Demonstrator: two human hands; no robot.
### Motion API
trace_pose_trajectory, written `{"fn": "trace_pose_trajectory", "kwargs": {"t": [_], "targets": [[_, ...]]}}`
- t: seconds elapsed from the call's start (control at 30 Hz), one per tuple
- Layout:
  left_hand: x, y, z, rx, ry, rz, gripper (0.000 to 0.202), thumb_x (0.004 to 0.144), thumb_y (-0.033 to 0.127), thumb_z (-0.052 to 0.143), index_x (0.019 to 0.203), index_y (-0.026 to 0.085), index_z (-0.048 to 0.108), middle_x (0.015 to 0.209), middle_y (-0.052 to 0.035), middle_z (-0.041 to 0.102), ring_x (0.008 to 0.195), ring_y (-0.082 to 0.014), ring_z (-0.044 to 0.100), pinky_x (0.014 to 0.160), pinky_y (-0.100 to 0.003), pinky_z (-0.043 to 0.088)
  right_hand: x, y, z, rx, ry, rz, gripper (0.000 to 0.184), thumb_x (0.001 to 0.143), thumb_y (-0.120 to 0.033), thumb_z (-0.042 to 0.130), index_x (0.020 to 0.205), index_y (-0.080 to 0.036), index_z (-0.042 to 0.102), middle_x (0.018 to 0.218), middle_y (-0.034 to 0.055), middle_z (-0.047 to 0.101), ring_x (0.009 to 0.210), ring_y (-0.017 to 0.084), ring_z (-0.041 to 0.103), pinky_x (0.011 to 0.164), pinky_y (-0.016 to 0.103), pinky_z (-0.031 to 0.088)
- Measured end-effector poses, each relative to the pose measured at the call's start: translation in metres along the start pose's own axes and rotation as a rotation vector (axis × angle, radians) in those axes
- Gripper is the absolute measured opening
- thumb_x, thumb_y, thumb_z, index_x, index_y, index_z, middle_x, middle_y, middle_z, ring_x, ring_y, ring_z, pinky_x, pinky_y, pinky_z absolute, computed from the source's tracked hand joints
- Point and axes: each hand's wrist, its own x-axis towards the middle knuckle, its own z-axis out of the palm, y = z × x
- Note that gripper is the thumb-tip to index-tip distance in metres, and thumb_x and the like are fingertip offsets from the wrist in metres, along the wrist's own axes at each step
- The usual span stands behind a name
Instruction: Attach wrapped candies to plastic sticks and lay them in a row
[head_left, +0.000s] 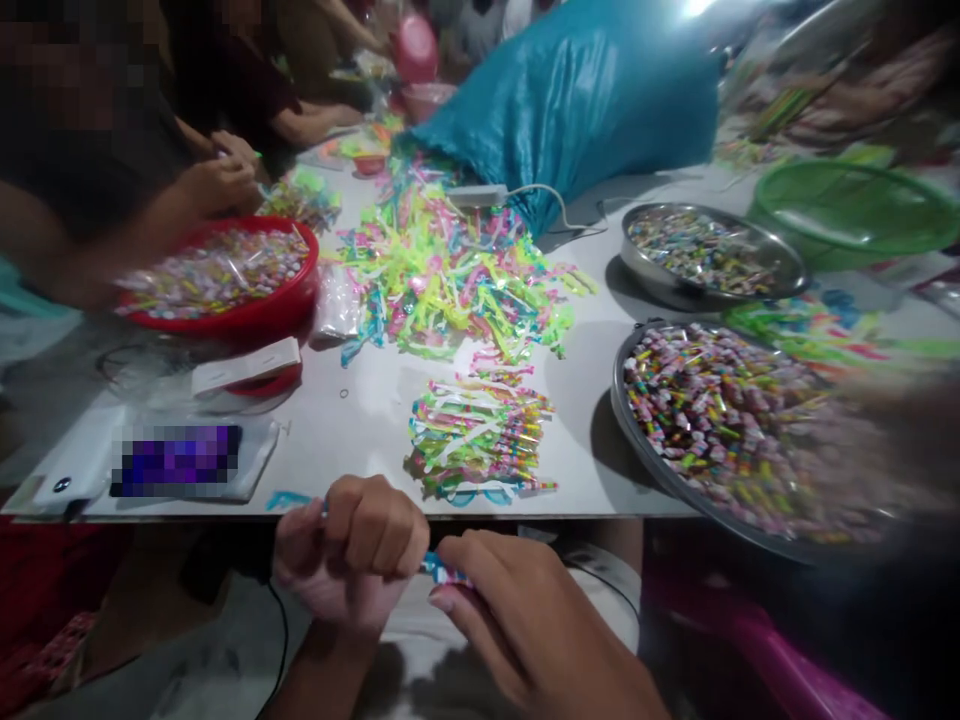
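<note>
Blue strip (431, 563), probably, in both hands (375, 535) (525, 590)

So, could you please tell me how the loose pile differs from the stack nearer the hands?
The loose pile sprawls wide; the stack is compact. The pile is tangled, while the stack's pieces lie roughly side by side. Both are brightly coloured and rest on the white table.
</note>
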Motion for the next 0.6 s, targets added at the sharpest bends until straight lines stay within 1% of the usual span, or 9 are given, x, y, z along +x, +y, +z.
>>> {"fn": "trace_pose_trajectory", "kwargs": {"t": [0.07,0.13,0.2,0.3,0.37,0.43,0.5,0.53,0.6], "targets": [[-0.001,0.013,-0.007,0.218,0.114,0.054,0.03,0.087,0.038,0.053,0.065,0.02,0.041,0.056,0.0038,0.042,0.058,-0.0102,0.051,0.069,-0.026,0.056,0.001,0.014,-0.005,-0.052,0.091,-0.044,0.012,0.113,-0.029,0.049,0.122,-0.026,0.056,0.107,0.0013,0.063,0.097,0.018,0.059,0.082,0.031,0.046],[0.002,0.03,-0.018,0.43,0.258,0.124,0.02,0.077,0.038,0.064,0.084,0.02,0.057,0.085,-0.0022,0.063,0.094,-0.0174,0.068,0.093,-0.034,0.063,0.003,0.038,-0.018,-0.15,0.243,-0.09,0.017,0.112,-0.024,0.049,0.128,-0.024,0.056,0.116,0.0053,0.061,0.106,0.02,0.057,0.089,0.033,0.048],[0.01,0.047,-0.032,0.613,0.373,0.179,0.033,0.075,0.039,0.066,0.102,0.02,0.062,0.114,-0.0075,0.066,0.118,-0.0231,0.067,0.103,-0.036,0.062,0.009,0.067,-0.037,-0.29,0.361,-0.119,0.024,0.111,-0.02,0.051,0.134,-0.023,0.056,0.126,0.0089,0.058,0.118,0.022,0.053,0.098,0.036,0.048],[0.026,0.067,-0.057,0.95,0.461,0.198,0.022,0.086,0.037,0.061,0.101,0.02,0.062,0.119,-0.0088,0.066,0.12,-0.021,0.066,0.098,-0.03,0.059,0.028,0.106,-0.066,-0.477,0.354,-0.118,0.024,0.111,-0.022,0.053,0.135,-0.021,0.058,0.13,0.0109,0.058,0.124,0.027,0.049,0.103,0.043,0.048],[0.032,0.069,-0.071,1.348,0.414,0.191,0.027,0.088,0.037,0.066,0.11,0.022,0.061,0.128,-0.0086,0.064,0.128,-0.0207,0.062,0.106,-0.031,0.055,0.045,0.122,-0.08,-0.551,0.303,-0.118,0.022,0.112,-0.025,0.051,0.132,-0.02,0.06,0.13,0.012,0.06,0.123,0.029,0.048,0.103,0.046,0.05],[0.031,0.059,-0.078,1.844,0.276,0.203,0.063,0.081,0.044,0.081,0.134,0.024,0.053,0.15,-0.0126,0.053,0.145,-0.0264,0.051,0.122,-0.041,0.045,0.063,0.128,-0.087,-0.585,0.262,-0.133,0.021,0.112,-0.027,0.051,0.128,-0.02,0.063,0.132,0.0125,0.059,0.123,0.03,0.048,0.103,0.048,0.051],[0.025,0.039,-0.082,2.269,0.115,0.204,0.103,0.071,0.057,0.089,0.153,0.023,0.037,0.165,-0.0197,0.038,0.155,-0.0347,0.04,0.132,-0.055,0.03,0.076,0.129,-0.089,-0.591,0.235,-0.152,0.023,0.111,-0.028,0.052,0.129,-0.021,0.064,0.135,0.0117,0.058,0.127,0.03,0.047,0.106,0.048,0.05],[0.021,0.028,-0.084,2.419,0.05,0.189,0.115,0.068,0.063,0.089,0.157,0.02,0.031,0.168,-0.0227,0.034,0.157,-0.0375,0.037,0.133,-0.06,0.025,0.081,0.128,-0.089,-0.593,0.231,-0.161,0.024,0.111,-0.027,0.052,0.131,-0.022,0.064,0.137,0.0112,0.058,0.129,0.03,0.047,0.108,0.048,0.05],[0.014,0.007,-0.088,2.598,-0.019,0.155,0.119,0.071,0.072,0.082,0.161,0.016,0.027,0.17,-0.0254,0.032,0.158,-0.0387,0.035,0.134,-0.063,0.019,0.085,0.127,-0.088,-0.597,0.231,-0.161,0.026,0.112,-0.027,0.051,0.134,-0.023,0.063,0.137,0.0111,0.058,0.13,0.03,0.048,0.11,0.049,0.049]]}}
